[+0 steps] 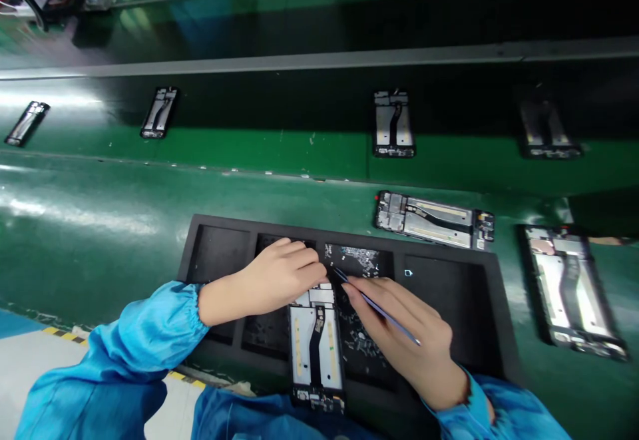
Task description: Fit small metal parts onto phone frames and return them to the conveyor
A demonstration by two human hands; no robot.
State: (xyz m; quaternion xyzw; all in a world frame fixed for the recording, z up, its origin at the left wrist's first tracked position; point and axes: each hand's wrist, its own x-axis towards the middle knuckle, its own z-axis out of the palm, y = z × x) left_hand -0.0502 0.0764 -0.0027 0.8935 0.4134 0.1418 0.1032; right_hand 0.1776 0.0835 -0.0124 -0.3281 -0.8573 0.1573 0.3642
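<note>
An open phone frame (316,347) with a black flex cable lies on a black compartment tray (454,307) in front of me. My left hand (272,279) has its fingers pressed together at the phone's top edge; what they pinch is too small to see. My right hand (404,333) is closed on thin tweezers (374,305), whose tip points to the phone's top near a compartment of tiny metal parts (360,259). Both arms wear blue sleeves.
A green conveyor belt (100,214) runs across the view. Several more open phone frames lie on it, among them one behind the tray (433,219), one at right (572,290) and one further back (393,124). A rail and cluttered bench lie beyond.
</note>
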